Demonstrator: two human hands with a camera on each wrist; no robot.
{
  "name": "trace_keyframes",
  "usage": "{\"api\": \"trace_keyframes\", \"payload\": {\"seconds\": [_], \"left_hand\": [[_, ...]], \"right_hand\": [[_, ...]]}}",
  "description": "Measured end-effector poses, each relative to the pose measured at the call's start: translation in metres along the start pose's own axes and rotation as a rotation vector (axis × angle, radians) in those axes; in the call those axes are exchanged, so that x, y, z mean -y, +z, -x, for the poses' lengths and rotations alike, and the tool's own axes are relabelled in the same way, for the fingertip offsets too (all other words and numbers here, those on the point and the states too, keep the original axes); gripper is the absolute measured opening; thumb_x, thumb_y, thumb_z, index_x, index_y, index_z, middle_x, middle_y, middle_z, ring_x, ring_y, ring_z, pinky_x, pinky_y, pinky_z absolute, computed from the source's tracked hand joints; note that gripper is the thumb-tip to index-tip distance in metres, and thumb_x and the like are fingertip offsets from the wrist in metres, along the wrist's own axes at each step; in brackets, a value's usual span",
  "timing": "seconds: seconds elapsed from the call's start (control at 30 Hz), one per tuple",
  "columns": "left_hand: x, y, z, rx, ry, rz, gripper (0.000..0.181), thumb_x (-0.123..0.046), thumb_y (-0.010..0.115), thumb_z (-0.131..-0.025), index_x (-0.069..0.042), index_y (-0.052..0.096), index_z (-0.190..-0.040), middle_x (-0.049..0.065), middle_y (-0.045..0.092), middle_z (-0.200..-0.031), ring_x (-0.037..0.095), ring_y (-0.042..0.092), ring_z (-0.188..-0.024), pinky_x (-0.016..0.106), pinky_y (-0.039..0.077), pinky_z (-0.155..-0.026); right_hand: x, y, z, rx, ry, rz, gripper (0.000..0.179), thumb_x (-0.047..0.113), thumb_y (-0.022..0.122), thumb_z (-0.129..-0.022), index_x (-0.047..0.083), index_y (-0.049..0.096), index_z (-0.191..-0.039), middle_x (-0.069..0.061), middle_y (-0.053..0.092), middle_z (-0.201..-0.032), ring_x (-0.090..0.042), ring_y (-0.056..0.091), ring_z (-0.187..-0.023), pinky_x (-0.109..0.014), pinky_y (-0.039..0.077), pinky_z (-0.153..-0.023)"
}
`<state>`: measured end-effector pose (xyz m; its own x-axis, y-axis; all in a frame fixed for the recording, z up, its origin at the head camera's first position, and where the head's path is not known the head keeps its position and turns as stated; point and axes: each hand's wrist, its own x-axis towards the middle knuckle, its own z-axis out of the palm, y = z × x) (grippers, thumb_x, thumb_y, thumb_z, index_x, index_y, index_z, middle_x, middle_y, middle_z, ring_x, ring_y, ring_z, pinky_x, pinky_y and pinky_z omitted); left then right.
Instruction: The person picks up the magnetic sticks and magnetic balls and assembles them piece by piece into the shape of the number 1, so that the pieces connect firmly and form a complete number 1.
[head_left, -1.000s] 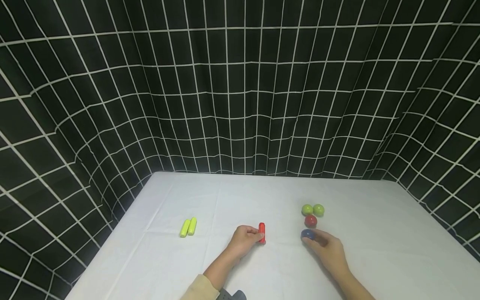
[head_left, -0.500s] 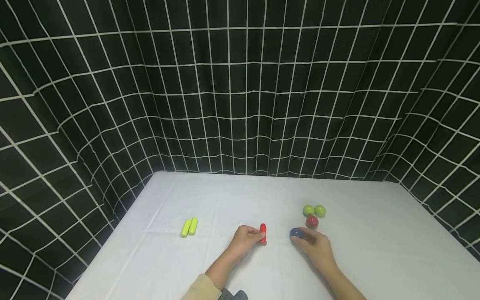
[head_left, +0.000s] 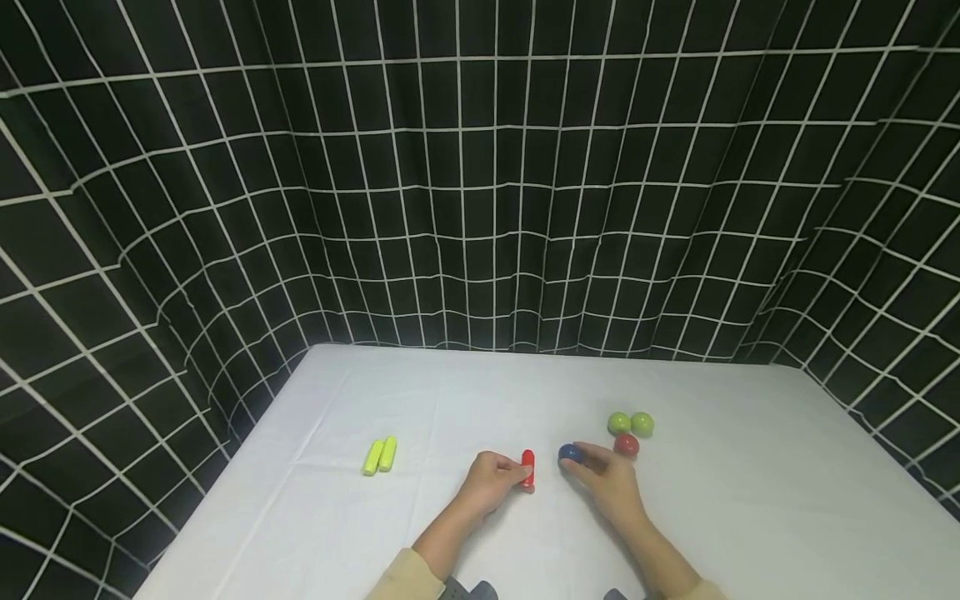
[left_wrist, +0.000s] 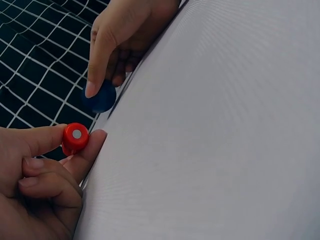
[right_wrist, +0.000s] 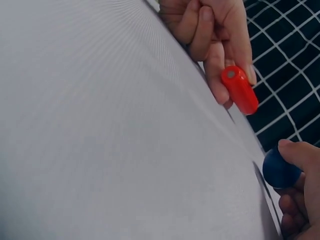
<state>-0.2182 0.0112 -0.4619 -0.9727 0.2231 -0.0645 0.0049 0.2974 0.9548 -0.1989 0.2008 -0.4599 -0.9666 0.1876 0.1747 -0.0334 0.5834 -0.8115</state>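
Between thumb and forefinger, my left hand (head_left: 489,482) pinches a short red rod (head_left: 528,460). A grey disc shows in the end of the red rod (left_wrist: 75,137) in the left wrist view. My right hand (head_left: 615,486) grips a glossy blue ball (head_left: 570,452) by its sides. The blue ball is just right of the rod, with a small gap between them. In the right wrist view the rod (right_wrist: 244,95) is tilted, and the blue ball (right_wrist: 278,169) is below it, thumb on its upper side.
Two yellow-green rods (head_left: 379,456) lie side by side on the left of the white-covered table (head_left: 315,533). Behind my right hand, a red ball (head_left: 627,445) sits close to two green balls (head_left: 631,423). A black curtain with a white grid (head_left: 480,200) surrounds the table.
My right hand has carried the blue ball leftward, away from the red and green balls and nearer the red rod. My left hand stays nearly still, still pinching the rod.
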Motion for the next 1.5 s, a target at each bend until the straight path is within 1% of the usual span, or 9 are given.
{"api": "trace_keyframes", "payload": {"seconds": [0.03, 0.17, 0.4, 0.63, 0.77, 0.9, 1.0, 1.17, 1.5], "left_hand": [[0.000, 0.000, 0.000, 0.000, -0.009, 0.000, 0.021, -0.020, 0.066, -0.084, 0.001, 0.070, -0.081, 0.008, 0.070, -0.076, 0.014, 0.057, -0.083, 0.028, 0.042, -0.072], [-0.001, -0.001, 0.001, -0.003, -0.008, -0.016, 0.021, -0.020, 0.065, -0.085, 0.001, 0.070, -0.081, 0.007, 0.070, -0.078, 0.014, 0.057, -0.082, 0.029, 0.043, -0.071], [0.001, -0.002, 0.000, -0.001, -0.015, -0.031, 0.022, -0.021, 0.065, -0.085, 0.000, 0.069, -0.082, 0.007, 0.068, -0.083, 0.015, 0.057, -0.080, 0.029, 0.044, -0.069], [0.000, -0.001, 0.000, 0.013, -0.008, -0.028, 0.022, -0.021, 0.064, -0.085, 0.000, 0.070, -0.082, 0.006, 0.069, -0.082, 0.013, 0.057, -0.081, 0.026, 0.043, -0.069], [0.000, -0.001, -0.001, 0.023, -0.008, -0.037, 0.022, -0.022, 0.064, -0.085, 0.000, 0.071, -0.082, 0.006, 0.069, -0.083, 0.014, 0.058, -0.081, 0.028, 0.044, -0.070], [-0.001, -0.001, -0.002, 0.028, -0.004, -0.023, 0.022, -0.020, 0.064, -0.085, 0.000, 0.071, -0.080, 0.008, 0.071, -0.084, 0.014, 0.058, -0.084, 0.028, 0.043, -0.071], [-0.003, -0.002, -0.002, 0.027, 0.005, -0.011, 0.022, -0.019, 0.063, -0.085, 0.001, 0.071, -0.081, 0.009, 0.071, -0.083, 0.013, 0.057, -0.081, 0.024, 0.041, -0.066], [-0.003, -0.002, -0.003, 0.036, 0.022, 0.017, 0.023, -0.017, 0.062, -0.085, 0.005, 0.070, -0.084, 0.014, 0.072, -0.077, 0.010, 0.055, -0.073, 0.020, 0.036, -0.055], [0.001, -0.003, -0.004, 0.039, 0.016, 0.014, 0.023, -0.017, 0.061, -0.085, 0.004, 0.070, -0.083, 0.013, 0.072, -0.074, 0.010, 0.048, -0.063, 0.020, 0.029, -0.047]], "right_hand": [[0.000, 0.001, -0.001, -0.004, -0.004, 0.001, 0.045, 0.026, 0.072, -0.080, -0.001, 0.061, -0.115, -0.022, 0.063, -0.116, -0.036, 0.060, -0.109, -0.044, 0.049, -0.091], [0.001, 0.006, -0.003, -0.015, -0.022, 0.005, 0.044, 0.026, 0.073, -0.080, -0.001, 0.063, -0.114, -0.021, 0.064, -0.115, -0.035, 0.060, -0.107, -0.042, 0.050, -0.090], [-0.001, 0.013, -0.009, -0.007, -0.038, -0.007, 0.044, 0.025, 0.073, -0.080, 0.000, 0.063, -0.114, -0.021, 0.064, -0.114, -0.034, 0.061, -0.106, -0.041, 0.051, -0.088], [-0.001, 0.021, -0.018, 0.014, -0.026, 0.005, 0.046, 0.026, 0.073, -0.080, 0.003, 0.062, -0.117, -0.018, 0.063, -0.118, -0.033, 0.060, -0.110, -0.042, 0.049, -0.091], [0.001, 0.025, -0.022, 0.023, -0.023, -0.001, 0.047, 0.029, 0.072, -0.080, 0.002, 0.062, -0.118, -0.019, 0.063, -0.119, -0.034, 0.059, -0.110, -0.043, 0.049, -0.091], [0.006, 0.029, -0.027, 0.039, -0.023, -0.006, 0.048, 0.031, 0.071, -0.081, 0.002, 0.061, -0.118, -0.020, 0.062, -0.119, -0.034, 0.059, -0.110, -0.043, 0.049, -0.091], [0.010, 0.032, -0.030, 0.056, -0.020, -0.012, 0.048, 0.030, 0.071, -0.081, 0.003, 0.061, -0.118, -0.019, 0.063, -0.119, -0.033, 0.059, -0.110, -0.042, 0.049, -0.091], [0.014, 0.035, -0.033, 0.073, -0.016, -0.013, 0.046, 0.028, 0.071, -0.081, 0.002, 0.062, -0.118, -0.019, 0.063, -0.117, -0.033, 0.060, -0.108, -0.042, 0.050, -0.090], [0.014, 0.041, -0.034, 0.090, -0.014, -0.001, 0.043, 0.029, 0.069, -0.083, 0.003, 0.063, -0.116, -0.017, 0.065, -0.115, -0.031, 0.061, -0.106, -0.043, 0.049, -0.091]]}}
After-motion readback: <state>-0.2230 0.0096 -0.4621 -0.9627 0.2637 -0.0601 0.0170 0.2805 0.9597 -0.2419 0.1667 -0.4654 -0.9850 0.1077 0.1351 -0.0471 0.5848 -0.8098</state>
